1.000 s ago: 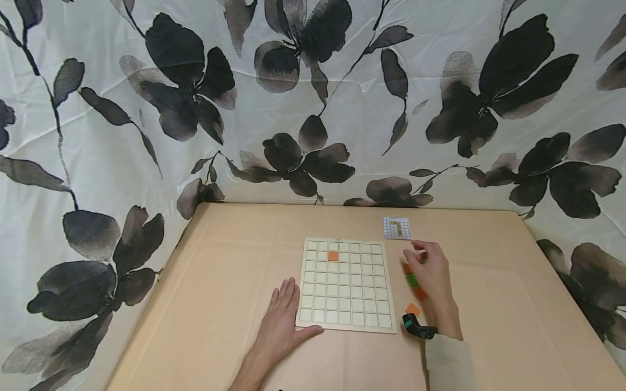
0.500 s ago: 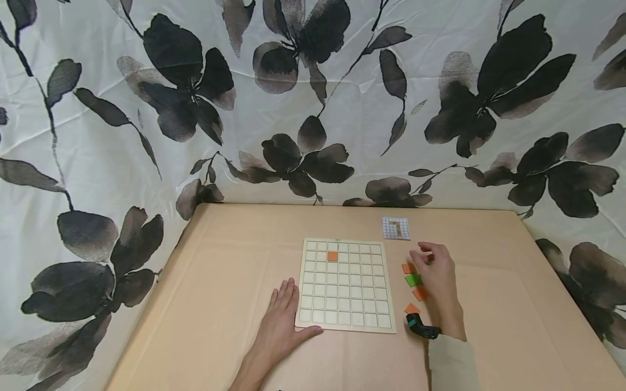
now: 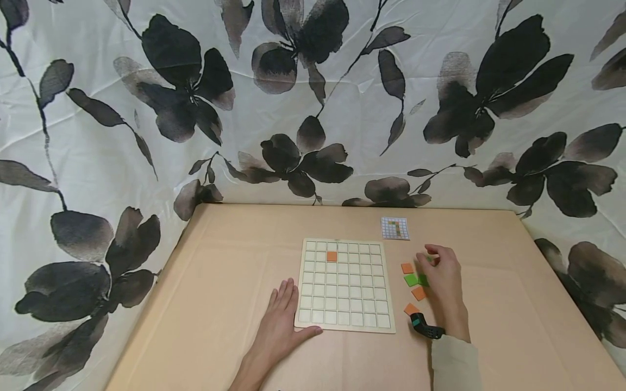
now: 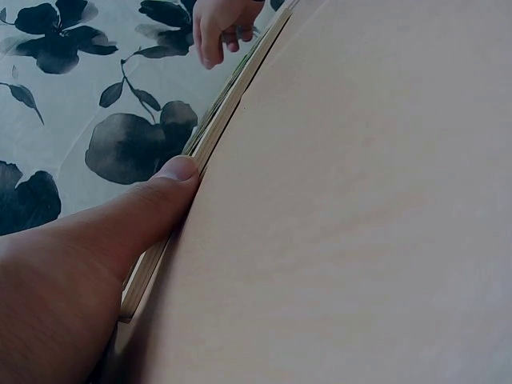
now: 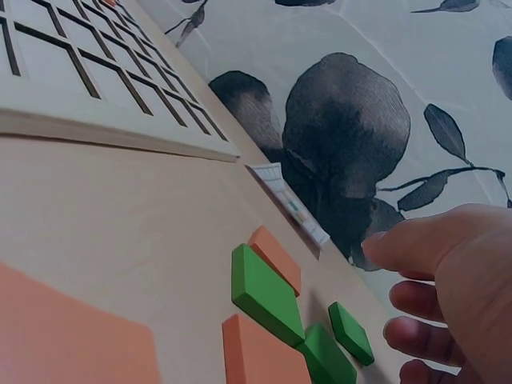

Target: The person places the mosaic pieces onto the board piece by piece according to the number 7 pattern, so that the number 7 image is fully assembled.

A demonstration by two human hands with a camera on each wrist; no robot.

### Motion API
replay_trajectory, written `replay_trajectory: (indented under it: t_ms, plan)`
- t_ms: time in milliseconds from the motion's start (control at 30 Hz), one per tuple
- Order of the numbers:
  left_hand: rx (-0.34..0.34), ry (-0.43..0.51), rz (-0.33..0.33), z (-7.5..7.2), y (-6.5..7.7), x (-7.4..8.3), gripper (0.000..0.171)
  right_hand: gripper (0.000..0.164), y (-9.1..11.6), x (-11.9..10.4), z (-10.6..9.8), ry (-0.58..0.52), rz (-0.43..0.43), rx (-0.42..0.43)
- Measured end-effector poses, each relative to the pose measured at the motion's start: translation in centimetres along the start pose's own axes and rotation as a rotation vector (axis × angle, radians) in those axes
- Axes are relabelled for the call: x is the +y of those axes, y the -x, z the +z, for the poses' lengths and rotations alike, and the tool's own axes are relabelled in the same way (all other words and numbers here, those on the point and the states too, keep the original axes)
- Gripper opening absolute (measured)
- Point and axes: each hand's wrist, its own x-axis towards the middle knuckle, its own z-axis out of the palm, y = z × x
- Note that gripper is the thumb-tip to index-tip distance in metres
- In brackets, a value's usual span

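My left hand (image 3: 280, 315) rests at the near left corner of the pale gridded board (image 3: 349, 320), fingers straight along its side. Its thumb (image 4: 172, 188) touches the board's front edge in the left wrist view. One orange square tile (image 3: 332, 256) sits in a cell near the board's top. My right hand (image 3: 444, 274) hovers right of the board above loose tiles, fingers loosely bent and holding nothing. Beside it lie an orange tile (image 3: 407, 268), a green tile (image 5: 266, 294) and more orange and green ones. A green tile (image 5: 350, 332) lies closest to the fingers, partly hidden in the head view.
A small pattern card (image 3: 395, 228) lies beyond the board's far right corner. Near the right wrist's black strap device (image 3: 426, 327) is an orange tile (image 3: 411, 309). A floral cloth (image 3: 303, 108) hangs behind the table (image 3: 205, 282).
My right hand has drifted right and slightly towards me, uncovering more orange and green tiles. The left hand and board stay put.
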Motion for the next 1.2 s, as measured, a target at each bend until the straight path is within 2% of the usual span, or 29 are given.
replay_trajectory:
  t_ms: [200, 600, 800, 1033, 1200]
  plan:
    - [0.030, -0.007, 0.012, 0.2, 0.0, 0.0, 0.113, 0.042, -0.1, 0.2, -0.1, 0.015, 0.023, -0.002]
    - [0.006, 0.003, 0.004, 0.1, 0.0, 0.0, 0.113, 0.042, -0.1, 0.8, -0.2, 0.037, 0.060, -0.029]
    - [-0.014, 0.024, -0.020, 0.0, 0.0, 0.0, 0.113, 0.040, -0.1, 1.0, -0.3, 0.038, 0.042, -0.018]
    - [0.010, 0.013, -0.003, 0.0, 0.0, 0.0, 0.113, 0.041, -0.1, 1.1, -0.3, 0.043, 0.057, -0.040]
    - [0.000, 0.013, -0.005, 0.0, 0.0, 0.0, 0.112, 0.041, -0.1, 1.0, -0.4, 0.053, 0.054, -0.048]
